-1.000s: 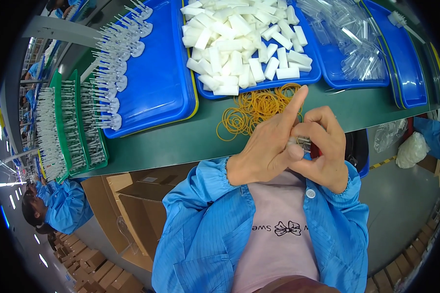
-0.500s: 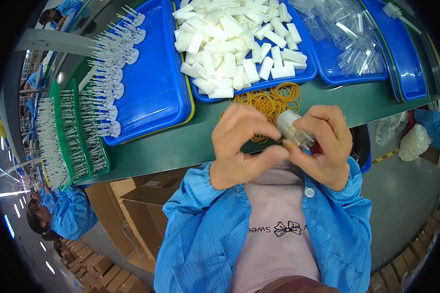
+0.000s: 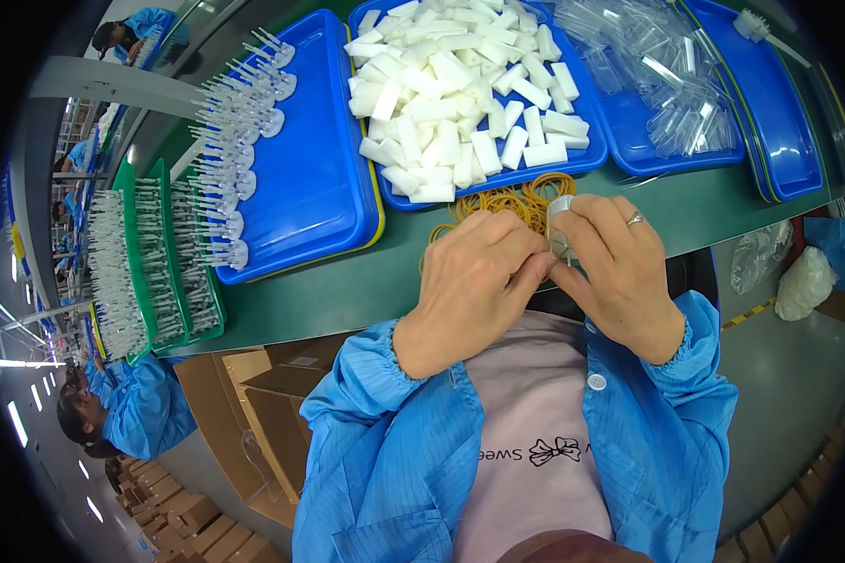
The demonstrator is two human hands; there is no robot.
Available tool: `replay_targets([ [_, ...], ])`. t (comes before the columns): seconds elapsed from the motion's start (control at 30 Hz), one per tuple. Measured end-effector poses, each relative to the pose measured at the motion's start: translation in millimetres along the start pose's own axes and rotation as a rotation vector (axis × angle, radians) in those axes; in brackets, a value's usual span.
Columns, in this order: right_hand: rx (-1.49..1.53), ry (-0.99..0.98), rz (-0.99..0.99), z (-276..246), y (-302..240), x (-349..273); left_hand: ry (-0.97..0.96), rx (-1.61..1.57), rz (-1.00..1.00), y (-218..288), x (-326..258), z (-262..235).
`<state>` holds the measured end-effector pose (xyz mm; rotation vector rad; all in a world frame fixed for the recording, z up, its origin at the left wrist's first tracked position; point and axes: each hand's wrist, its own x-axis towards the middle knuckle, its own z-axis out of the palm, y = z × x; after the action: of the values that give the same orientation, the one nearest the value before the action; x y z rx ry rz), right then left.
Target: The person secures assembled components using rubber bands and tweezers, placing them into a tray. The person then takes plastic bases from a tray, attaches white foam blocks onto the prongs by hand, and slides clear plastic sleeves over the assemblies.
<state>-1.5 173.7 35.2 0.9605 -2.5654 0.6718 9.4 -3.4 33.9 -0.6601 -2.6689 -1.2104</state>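
Note:
A small white and clear cylinder-shaped bundle (image 3: 559, 225) is held in the fingers of my right hand (image 3: 620, 267), which wears a ring. Prongs seem to stick out of its lower end, but my fingers hide most of it. My left hand (image 3: 474, 286) has its thumb and forefinger pinched together right against the bundle, touching my right fingertips. Whatever sits in that pinch is too small to see. Just beyond both hands, a pile of tan rubber bands (image 3: 498, 201) lies on the green table (image 3: 338, 305).
A blue tray heaped with white foam blocks (image 3: 441, 70) stands ahead. To its right are a tray of clear plastic pieces (image 3: 690, 127) and another blue tray (image 3: 784, 131). At left, clear nozzle-like parts (image 3: 225, 159) line a blue tray (image 3: 314, 169) beside green racks (image 3: 150, 263).
My left fingers have closed into a pinch at the bundle. The bundle has turned in my right hand, and its pronged end is now mostly covered.

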Motion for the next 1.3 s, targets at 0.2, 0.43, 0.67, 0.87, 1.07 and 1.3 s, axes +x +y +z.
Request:
replay_targets([
  [0.2,0.153,0.037,0.055,-15.9,6.5,1.3,0.062,-0.591,-0.171,-4.7,-7.3,2.5],
  [0.43,0.349,0.18,0.058,-16.5,10.9,-1.2,0.241,-0.136,0.075,-10.9,-1.1,5.3],
  [0.67,0.505,0.207,0.068,-22.2,3.6,3.2,0.101,-0.089,0.231,-4.5,0.0,10.2],
  [0.87,0.282,0.244,0.285,-39.1,50.1,-12.6,0.095,-1.351,-0.425,-20.8,-5.7,-1.4],
  [1.07,-0.146,0.052,0.35,-15.4,101.8,-48.7,-0.035,-1.667,-0.498,-26.8,-2.7,1.6],
  [1.3,-0.22,0.057,0.303,-4.9,95.4,-58.1,-0.104,-1.781,-0.541,-30.5,-6.5,4.2],
])
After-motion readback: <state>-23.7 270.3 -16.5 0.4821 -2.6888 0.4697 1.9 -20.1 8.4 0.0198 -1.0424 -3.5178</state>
